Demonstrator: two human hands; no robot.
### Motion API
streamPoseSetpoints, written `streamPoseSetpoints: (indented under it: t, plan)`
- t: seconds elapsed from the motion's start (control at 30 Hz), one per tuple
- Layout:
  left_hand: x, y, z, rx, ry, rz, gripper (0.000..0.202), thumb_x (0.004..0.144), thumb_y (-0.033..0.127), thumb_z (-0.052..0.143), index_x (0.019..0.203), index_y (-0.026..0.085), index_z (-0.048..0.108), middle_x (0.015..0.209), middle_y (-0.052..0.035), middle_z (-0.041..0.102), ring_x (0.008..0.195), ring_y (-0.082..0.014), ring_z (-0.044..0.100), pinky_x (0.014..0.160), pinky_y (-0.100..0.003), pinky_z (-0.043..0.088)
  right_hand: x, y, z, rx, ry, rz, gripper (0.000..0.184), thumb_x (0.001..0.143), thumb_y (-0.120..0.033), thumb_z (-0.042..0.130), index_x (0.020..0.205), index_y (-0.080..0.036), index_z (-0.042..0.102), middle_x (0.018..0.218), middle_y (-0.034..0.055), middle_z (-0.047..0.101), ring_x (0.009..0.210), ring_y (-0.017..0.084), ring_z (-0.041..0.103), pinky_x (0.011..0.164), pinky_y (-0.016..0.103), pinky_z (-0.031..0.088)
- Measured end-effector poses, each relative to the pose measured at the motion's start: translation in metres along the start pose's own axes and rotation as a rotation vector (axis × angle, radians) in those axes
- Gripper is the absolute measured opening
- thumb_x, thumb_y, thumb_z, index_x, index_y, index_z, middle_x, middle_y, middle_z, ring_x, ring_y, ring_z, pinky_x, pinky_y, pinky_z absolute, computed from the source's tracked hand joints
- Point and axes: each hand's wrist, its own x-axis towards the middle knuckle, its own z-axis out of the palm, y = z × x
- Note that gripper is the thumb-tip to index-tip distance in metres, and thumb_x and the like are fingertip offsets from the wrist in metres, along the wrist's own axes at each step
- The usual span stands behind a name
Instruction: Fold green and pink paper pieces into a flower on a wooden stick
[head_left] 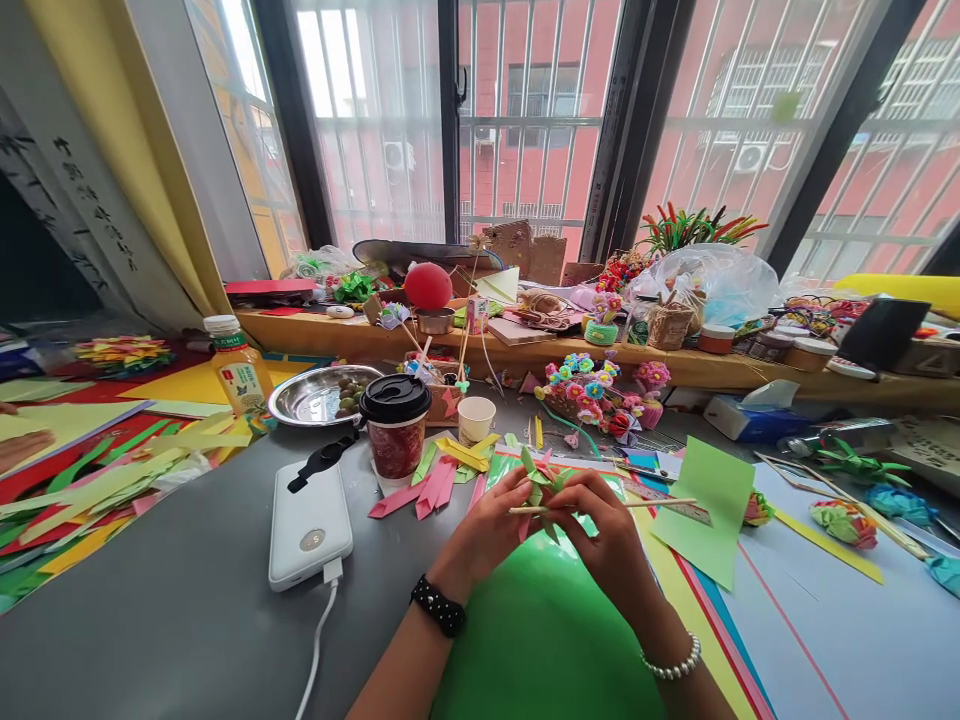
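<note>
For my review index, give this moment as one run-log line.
left hand: holding folded paper, green and pink | right hand: holding thin stick against it | nearby: lidded cup, white device, light-green sheet

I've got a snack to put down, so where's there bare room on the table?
The grey table is bare between the paper strips and the white power bank, with a smaller patch between its cable and the black wristband. It's crowded around the lidded cup and along the window ledge.

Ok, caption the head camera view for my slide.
Left hand and right hand holding folded green-and-pink paper and a thin stick.
</note>
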Motion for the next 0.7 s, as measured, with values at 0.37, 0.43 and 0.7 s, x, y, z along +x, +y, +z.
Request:
streamPoseSetpoints:
  t: [0.37,0.43,0.7]
  plan:
    - [-0.0011,0.0026,0.0034,0.031,0.003,-0.009,0.015,0.075,0.016,0.057,0.089,0.017,0.059,0.085,-0.003,0.06,0.072,-0.0097,0.056,0.067,-0.021,0.042,0.0005,-0.0049,-0.0012,0.006,0.007,-0.004,0.007,0.079,-0.016,0.053,0.074,-0.018,0.057,0.074,0.0025,0.053,0.069,0.015,0.056,0.06,0.026,0.048]
    - [-0.0012,0.0036,0.0038,0.035,-0.023,-0.003,0.015,0.074,0.016,0.058,0.088,0.016,0.06,0.085,-0.003,0.061,0.071,-0.0098,0.055,0.067,-0.022,0.041,0.0008,-0.0061,-0.0012,-0.005,0.013,-0.006,0.008,0.079,-0.016,0.052,0.074,-0.019,0.057,0.073,0.0023,0.053,0.068,0.015,0.056,0.059,0.026,0.048]
    - [-0.0001,0.0014,0.0007,0.031,0.011,0.015,0.015,0.072,0.016,0.059,0.088,0.017,0.058,0.084,-0.0029,0.059,0.072,-0.0117,0.054,0.065,-0.024,0.039,0.0002,-0.0054,-0.0001,-0.032,0.009,-0.015,0.009,0.081,-0.02,0.051,0.075,-0.019,0.057,0.075,0.0034,0.054,0.067,0.016,0.057,0.057,0.027,0.049]
